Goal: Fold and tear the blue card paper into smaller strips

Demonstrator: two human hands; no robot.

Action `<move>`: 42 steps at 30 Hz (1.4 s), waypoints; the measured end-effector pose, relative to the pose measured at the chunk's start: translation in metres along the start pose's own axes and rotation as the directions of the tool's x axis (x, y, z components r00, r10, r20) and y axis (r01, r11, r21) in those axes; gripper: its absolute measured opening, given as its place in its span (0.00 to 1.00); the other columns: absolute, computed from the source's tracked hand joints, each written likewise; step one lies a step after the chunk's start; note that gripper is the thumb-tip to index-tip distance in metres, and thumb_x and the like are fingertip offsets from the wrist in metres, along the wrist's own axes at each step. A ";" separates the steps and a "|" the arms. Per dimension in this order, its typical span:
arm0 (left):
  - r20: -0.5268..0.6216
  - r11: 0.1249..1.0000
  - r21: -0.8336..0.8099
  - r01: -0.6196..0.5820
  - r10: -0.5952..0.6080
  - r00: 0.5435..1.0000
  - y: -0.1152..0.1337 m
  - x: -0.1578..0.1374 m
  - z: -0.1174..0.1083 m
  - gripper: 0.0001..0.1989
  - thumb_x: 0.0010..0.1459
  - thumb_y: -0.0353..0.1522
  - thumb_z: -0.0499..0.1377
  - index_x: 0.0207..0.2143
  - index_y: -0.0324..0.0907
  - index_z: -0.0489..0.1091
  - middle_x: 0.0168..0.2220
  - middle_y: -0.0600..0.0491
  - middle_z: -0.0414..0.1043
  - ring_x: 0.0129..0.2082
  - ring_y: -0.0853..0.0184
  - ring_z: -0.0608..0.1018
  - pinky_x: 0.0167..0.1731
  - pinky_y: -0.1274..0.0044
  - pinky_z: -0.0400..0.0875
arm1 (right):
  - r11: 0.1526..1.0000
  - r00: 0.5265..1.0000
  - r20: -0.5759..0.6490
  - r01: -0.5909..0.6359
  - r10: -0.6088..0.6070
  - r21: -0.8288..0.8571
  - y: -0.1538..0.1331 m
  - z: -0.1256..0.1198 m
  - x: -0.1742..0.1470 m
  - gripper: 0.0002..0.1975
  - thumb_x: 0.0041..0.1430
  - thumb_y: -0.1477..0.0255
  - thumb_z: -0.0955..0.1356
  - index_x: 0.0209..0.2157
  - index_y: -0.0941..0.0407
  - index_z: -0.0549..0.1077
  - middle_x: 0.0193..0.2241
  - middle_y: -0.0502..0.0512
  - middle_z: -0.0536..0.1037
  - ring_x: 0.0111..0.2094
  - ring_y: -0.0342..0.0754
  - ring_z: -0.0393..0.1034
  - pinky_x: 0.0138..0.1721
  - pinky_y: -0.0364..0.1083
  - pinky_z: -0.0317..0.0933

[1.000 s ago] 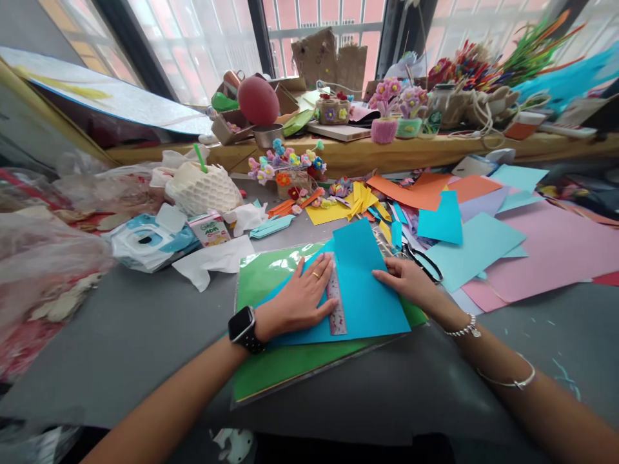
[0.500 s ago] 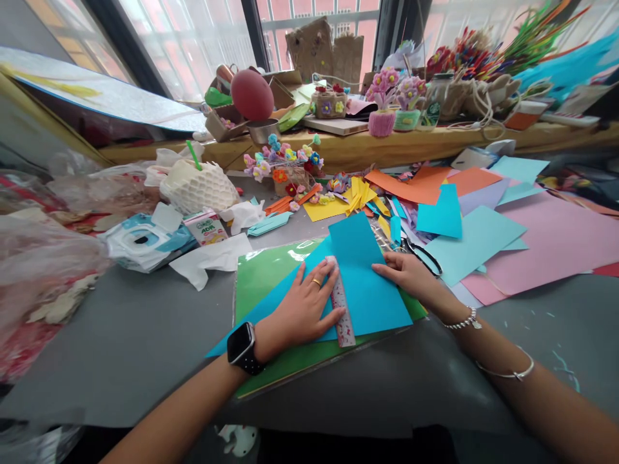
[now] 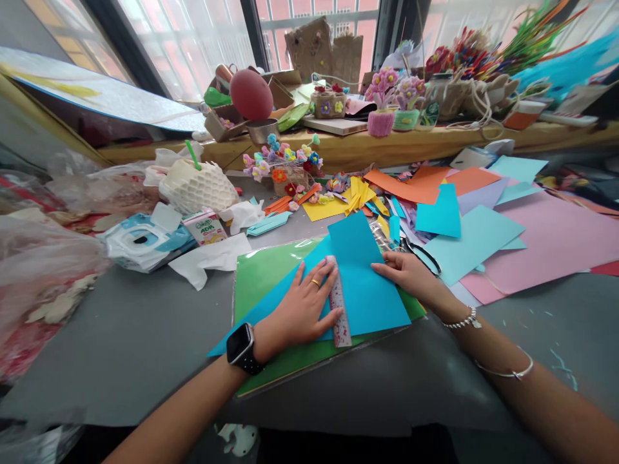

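Observation:
A sheet of bright blue paper (image 3: 374, 296) lies on a green sheet in a clear sleeve (image 3: 275, 374), its folded flap slanting to the lower left. My left hand (image 3: 304, 299) rests flat with fingers apart across the flap and a patterned pinkish ruler (image 3: 341, 322), pressing on both. At the paper's right edge is my right hand (image 3: 399, 270), one digit on top and the others curled by the edge, pinching it. Just beyond that hand are black-handled scissors (image 3: 423, 254), partly hidden by paper scraps.
Pale blue (image 3: 476, 241) and pink sheets (image 3: 551, 238) spread to the right. Yellow strips (image 3: 360, 195) and a basket of crocheted flowers (image 3: 290, 177) stand behind. On the left are a wet-wipes pack (image 3: 145, 241), a small carton (image 3: 206, 227) and plastic bags (image 3: 43, 277).
The lower end of the ruler has shifted slightly left under my left hand. Both hands otherwise keep nearly the same place.

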State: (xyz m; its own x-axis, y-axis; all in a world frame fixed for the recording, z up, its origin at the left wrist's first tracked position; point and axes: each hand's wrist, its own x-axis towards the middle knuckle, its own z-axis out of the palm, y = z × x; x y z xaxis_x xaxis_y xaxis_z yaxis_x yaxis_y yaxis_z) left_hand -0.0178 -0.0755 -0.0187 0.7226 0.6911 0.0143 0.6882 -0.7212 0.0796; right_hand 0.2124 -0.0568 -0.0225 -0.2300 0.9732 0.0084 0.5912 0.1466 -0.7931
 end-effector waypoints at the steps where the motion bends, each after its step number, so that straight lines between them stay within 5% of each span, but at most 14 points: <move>1: -0.005 1.000 -0.002 -0.002 0.002 1.000 0.000 0.000 0.000 0.32 0.56 0.46 0.39 0.58 0.36 0.42 0.60 0.43 0.39 0.59 0.57 0.44 0.55 0.60 0.36 | 1.000 1.000 0.000 0.002 -0.002 -0.003 0.000 0.000 0.000 0.13 0.52 0.61 0.60 0.23 0.57 0.63 0.17 0.47 0.62 0.19 0.40 0.54 0.20 0.41 0.47; 19: -0.012 1.000 -0.007 0.013 -0.013 1.000 0.001 -0.001 0.000 0.33 0.56 0.47 0.39 0.58 0.36 0.41 0.60 0.43 0.39 0.59 0.58 0.44 0.55 0.60 0.35 | 1.000 1.000 0.003 0.010 -0.010 -0.022 -0.002 0.000 0.000 0.14 0.52 0.61 0.60 0.24 0.57 0.64 0.17 0.47 0.62 0.19 0.40 0.53 0.20 0.41 0.48; 28: 0.005 1.000 0.014 0.020 -0.020 1.000 0.001 -0.001 0.000 0.33 0.56 0.46 0.39 0.58 0.35 0.42 0.60 0.43 0.39 0.59 0.58 0.43 0.55 0.61 0.35 | 0.985 0.997 -0.038 0.064 -0.070 -0.159 -0.015 0.000 -0.009 0.17 0.50 0.61 0.62 0.17 0.56 0.54 0.15 0.44 0.55 0.18 0.38 0.49 0.19 0.40 0.44; 34: -0.022 0.999 0.019 0.026 -0.026 0.999 0.000 -0.002 0.004 0.33 0.56 0.47 0.39 0.58 0.35 0.42 0.59 0.43 0.44 0.59 0.60 0.45 0.55 0.62 0.36 | 0.893 0.972 -0.122 0.131 -0.202 -0.430 -0.044 0.006 -0.023 0.08 0.51 0.69 0.63 0.22 0.57 0.64 0.17 0.48 0.68 0.19 0.40 0.59 0.23 0.40 0.49; 42: -0.053 1.000 0.014 0.022 -0.021 0.998 -0.001 -0.004 0.009 0.31 0.56 0.46 0.41 0.55 0.33 0.50 0.57 0.41 0.50 0.58 0.57 0.50 0.55 0.61 0.37 | 0.642 0.920 0.062 0.317 -0.387 -0.698 -0.074 0.025 -0.029 0.07 0.53 0.76 0.61 0.25 0.58 0.69 0.20 0.53 0.72 0.21 0.43 0.63 0.22 0.42 0.46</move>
State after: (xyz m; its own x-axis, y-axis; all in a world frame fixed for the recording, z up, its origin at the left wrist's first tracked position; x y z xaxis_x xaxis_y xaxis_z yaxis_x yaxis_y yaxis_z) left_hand -0.0211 -0.0784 -0.0281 0.7035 0.7077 0.0652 0.7047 -0.7065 0.0656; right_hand 0.1557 -0.1000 0.0208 -0.4886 0.8274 0.2768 0.8462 0.5267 -0.0808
